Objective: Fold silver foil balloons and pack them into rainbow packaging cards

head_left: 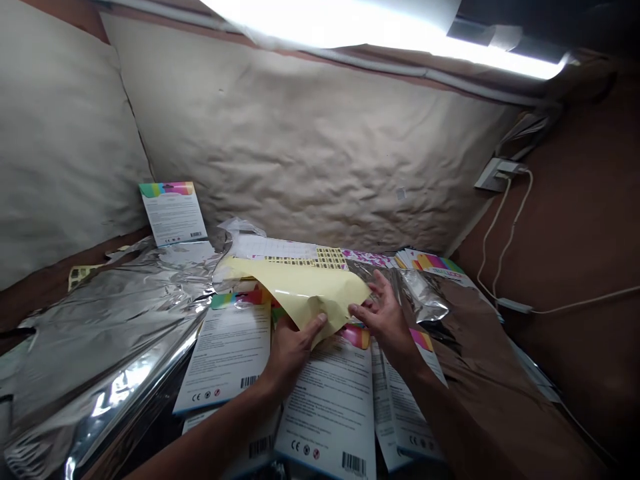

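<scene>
A glossy pale-yellow sheet (310, 287), which looks like sticker backing paper, is bent up over the printed cards. My left hand (293, 350) grips its near edge, thumb on top and fingers hidden beneath. At the sheet's right corner is my right hand (387, 320), its thumb and a bent finger closed at the edge while the other fingers stand a little apart. Under and around my hands lie white cards with colourful tops, text and barcodes: one on the left (225, 353), one in the middle (330, 407) and one on the right (413, 407), partly under my right forearm.
Behind the sheet lie yellow sticker sheets with small dark prints (331, 257). A similar card (174, 213) leans upright at the back left. Crinkled silver film (115, 313) covers the left side. More cards (433, 262) are stacked at back right, near a white cable (510, 227).
</scene>
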{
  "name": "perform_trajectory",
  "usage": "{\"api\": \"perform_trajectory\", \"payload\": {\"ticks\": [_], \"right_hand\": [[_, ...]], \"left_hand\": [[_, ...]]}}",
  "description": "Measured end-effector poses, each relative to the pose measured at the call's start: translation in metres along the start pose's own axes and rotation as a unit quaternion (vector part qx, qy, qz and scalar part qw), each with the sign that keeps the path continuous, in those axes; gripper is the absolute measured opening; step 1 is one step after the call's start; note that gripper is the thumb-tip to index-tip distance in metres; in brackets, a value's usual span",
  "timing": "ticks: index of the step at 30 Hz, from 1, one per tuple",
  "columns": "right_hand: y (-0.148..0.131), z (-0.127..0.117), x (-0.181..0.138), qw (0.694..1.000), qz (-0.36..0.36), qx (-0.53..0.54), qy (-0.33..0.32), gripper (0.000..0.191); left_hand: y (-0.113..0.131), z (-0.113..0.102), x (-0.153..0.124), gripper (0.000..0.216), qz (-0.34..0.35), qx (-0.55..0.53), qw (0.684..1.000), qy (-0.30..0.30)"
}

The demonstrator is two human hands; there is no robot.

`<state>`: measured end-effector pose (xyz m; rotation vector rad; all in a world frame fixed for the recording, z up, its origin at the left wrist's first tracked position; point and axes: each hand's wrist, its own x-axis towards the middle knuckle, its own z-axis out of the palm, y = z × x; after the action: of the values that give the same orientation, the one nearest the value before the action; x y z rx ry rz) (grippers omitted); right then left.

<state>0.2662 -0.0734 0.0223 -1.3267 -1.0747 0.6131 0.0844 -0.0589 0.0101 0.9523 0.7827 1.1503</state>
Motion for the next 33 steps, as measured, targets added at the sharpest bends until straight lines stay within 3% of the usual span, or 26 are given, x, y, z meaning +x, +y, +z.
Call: {"api": "perform_trajectory", "payload": {"ticks": [3,5,7,9,12,19,29,33], "right_hand": [[-0.008,-0.005,-0.006,0.957,-0.182,-0.202,0.100,0.062],[-0.014,-0.004,-0.014,0.929,-0.281,-0.238,0.041,0.028],[-0.017,0.003,-0.023,0.922,-0.311,-0.222,-0.057,0.016],[-0.018,0.010,-0.030,0.927,-0.300,-0.199,-0.105,0.017],[-0.017,0.017,-0.035,0.941,-0.271,-0.173,-0.106,0.016],[-0.021,0.012,-0.035,0.961,-0.194,-0.131,-0.149,0.017],[-0.021,0.007,-0.035,0.957,-0.188,-0.173,-0.138,0.013],[-0.023,0.006,-0.032,0.968,-0.124,-0.156,-0.150,0.011]], "left_hand": [[-0.001,0.001,0.000,0.048,0.009,0.007,1.000,0.026],[-0.002,0.000,-0.001,0.044,0.023,0.034,0.999,0.025],[-0.001,0.000,-0.002,0.037,0.050,0.070,0.996,0.009],[0.000,0.000,-0.003,0.030,0.081,0.104,0.991,-0.008],[0.001,0.000,-0.005,0.025,0.104,0.158,0.982,-0.026],[0.002,0.002,-0.008,0.026,0.092,0.201,0.975,-0.005],[0.003,0.005,-0.014,0.024,0.087,0.240,0.967,0.001],[-0.001,0.003,-0.015,0.023,0.090,0.276,0.957,0.012]]}}
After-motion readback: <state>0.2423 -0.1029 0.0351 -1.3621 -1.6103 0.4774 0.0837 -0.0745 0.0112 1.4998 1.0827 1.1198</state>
